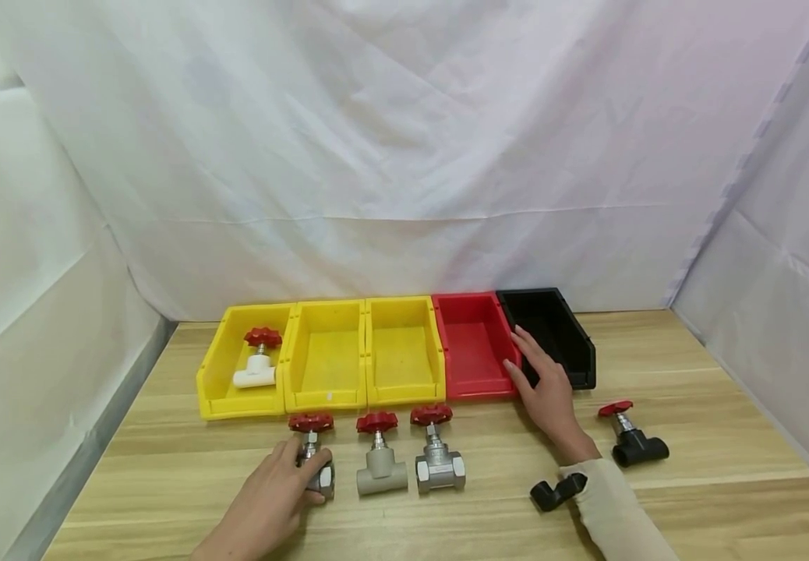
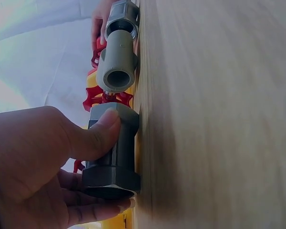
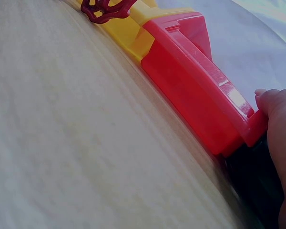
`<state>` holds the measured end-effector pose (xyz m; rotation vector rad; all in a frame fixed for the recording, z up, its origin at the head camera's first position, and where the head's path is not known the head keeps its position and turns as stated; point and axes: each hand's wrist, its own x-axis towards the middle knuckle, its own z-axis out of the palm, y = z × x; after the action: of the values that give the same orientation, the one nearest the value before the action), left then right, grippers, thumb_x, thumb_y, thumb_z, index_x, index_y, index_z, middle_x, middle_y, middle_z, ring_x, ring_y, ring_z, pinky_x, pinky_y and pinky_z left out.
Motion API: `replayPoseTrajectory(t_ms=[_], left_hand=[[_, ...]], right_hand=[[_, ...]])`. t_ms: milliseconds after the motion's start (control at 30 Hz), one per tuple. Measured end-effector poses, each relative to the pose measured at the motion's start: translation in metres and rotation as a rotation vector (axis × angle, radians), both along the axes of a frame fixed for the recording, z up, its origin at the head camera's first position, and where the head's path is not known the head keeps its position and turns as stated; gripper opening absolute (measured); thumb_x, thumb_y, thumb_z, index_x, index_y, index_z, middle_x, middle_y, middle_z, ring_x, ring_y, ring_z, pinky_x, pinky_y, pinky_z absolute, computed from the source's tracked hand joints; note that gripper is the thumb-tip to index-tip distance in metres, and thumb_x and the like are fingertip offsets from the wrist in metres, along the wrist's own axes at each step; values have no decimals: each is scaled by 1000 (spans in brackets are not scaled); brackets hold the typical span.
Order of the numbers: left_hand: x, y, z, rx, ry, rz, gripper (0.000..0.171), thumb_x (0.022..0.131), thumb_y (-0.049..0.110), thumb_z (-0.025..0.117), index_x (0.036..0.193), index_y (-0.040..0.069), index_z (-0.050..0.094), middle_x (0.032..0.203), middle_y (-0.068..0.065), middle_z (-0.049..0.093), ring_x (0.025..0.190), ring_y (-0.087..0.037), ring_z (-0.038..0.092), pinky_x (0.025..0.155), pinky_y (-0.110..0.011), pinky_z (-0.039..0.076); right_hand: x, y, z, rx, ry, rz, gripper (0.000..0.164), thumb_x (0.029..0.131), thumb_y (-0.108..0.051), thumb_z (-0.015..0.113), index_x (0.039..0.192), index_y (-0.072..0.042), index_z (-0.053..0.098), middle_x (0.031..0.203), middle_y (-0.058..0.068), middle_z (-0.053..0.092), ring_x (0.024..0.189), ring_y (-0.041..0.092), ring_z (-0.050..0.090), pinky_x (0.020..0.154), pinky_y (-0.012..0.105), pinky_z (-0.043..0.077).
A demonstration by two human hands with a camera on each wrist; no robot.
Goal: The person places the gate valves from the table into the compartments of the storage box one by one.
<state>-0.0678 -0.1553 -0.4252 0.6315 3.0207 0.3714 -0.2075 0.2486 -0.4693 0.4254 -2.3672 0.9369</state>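
My left hand (image 1: pixel 271 487) grips the body of a metal gate valve (image 1: pixel 326 477) lying on the table, its red handwheel (image 1: pixel 311 422) pointing toward the bins. In the left wrist view, the thumb lies along the valve's body (image 2: pixel 126 155) and the fingers pass under its end. Just right of it lie a grey plastic valve (image 1: pixel 382 477) and another metal gate valve (image 1: pixel 441 470), both with red handwheels. Over the wall between the red bin (image 1: pixel 478 387) and the black bin (image 1: pixel 584 365) rests my right hand (image 1: pixel 550 397), fingers extended, thumb at the red bin's front corner.
Three yellow bins (image 1: pixel 327 401) continue the row leftward; the leftmost holds a white valve (image 1: pixel 259 372) with a red handwheel. On the right lie a black valve (image 1: pixel 639 449) and a black elbow fitting (image 1: pixel 548 495) beside my sleeve. White cloth (image 1: pixel 404 156) hangs behind.
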Motion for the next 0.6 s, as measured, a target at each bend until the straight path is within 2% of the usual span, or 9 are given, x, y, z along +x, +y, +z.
replayPoseTrajectory(t_ms=[100,233,600], left_hand=[[0,1,0,0,-6,2,44,81,28,76,120,14,62,112,-17,53,96,-27,53,82,-48,48],[2,0,1,-1,20,-21,43,82,28,75,120,14,61,112,-18,52,97,-28,52,82,-48,48],[3,2,10,-5,124,-44,47,83,29,74,126,16,60,110,-12,51,93,-21,49,84,-42,48]], right_hand=[[0,0,0,7,8,3,55,88,-15,70,140,-14,51,146,-1,43,127,27,46,86,55,41],[0,0,0,3,5,4,56,87,-14,71,140,-15,51,146,-1,44,127,27,46,87,56,40],[1,-1,1,-4,-15,-2,55,88,-15,70,140,-15,51,147,-2,42,128,26,45,89,57,40]])
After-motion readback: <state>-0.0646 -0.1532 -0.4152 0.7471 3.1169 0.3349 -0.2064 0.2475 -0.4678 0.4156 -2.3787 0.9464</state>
